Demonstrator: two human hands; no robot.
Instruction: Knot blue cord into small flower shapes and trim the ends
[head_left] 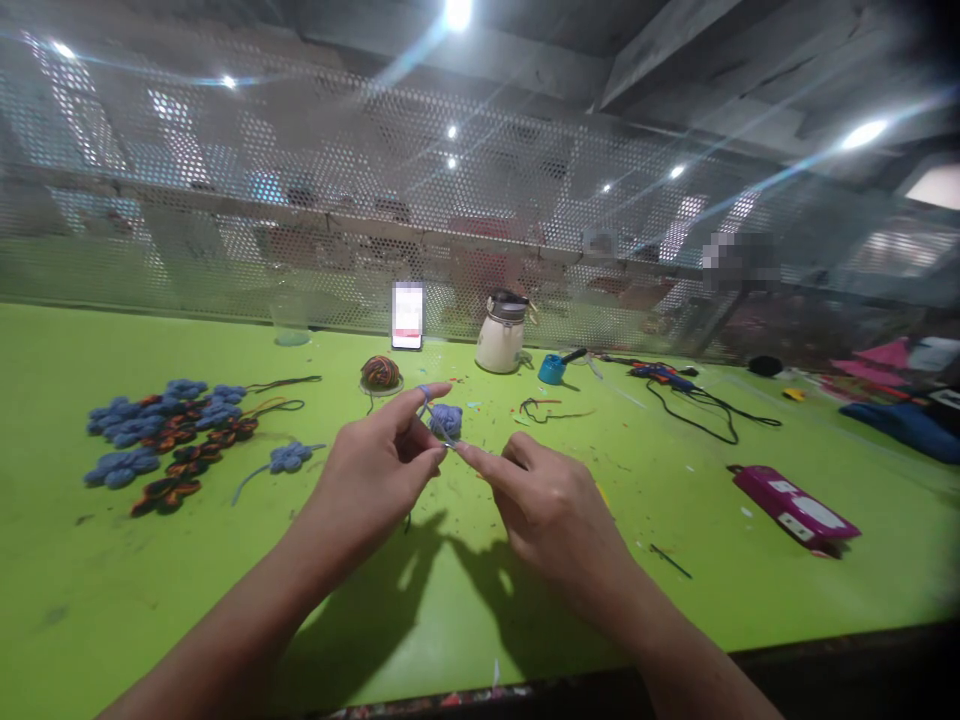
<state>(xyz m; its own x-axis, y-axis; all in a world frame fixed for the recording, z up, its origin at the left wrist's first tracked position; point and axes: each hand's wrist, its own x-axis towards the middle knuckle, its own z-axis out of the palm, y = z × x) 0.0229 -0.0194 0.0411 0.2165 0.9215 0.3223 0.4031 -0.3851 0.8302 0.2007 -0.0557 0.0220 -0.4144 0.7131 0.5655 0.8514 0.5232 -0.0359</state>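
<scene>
Blue yarn (426, 400) loops round the raised index finger of my left hand (379, 450), whose thumb and other fingers pinch the work. Closed and pointing left, my right hand (551, 490) grips a crochet hook (448, 446); only a small shiny bit of it shows at the fingertips, which meet the left thumb. Just behind the hands lies a ball of blue yarn (448, 420). To the left, a single blue crocheted flower (290, 457) with yarn tails lies beside a pile of blue crocheted flowers (124, 420) and dark-orange ones (169, 490).
A multicoloured yarn ball (381, 373), a lit phone (407, 315), a cream flask (500, 340) and a blue pot (552, 370) stand along the back. Rightward lie a glue gun (660, 375) with its cord, a magenta case (799, 507) and a thin dark stick (671, 562).
</scene>
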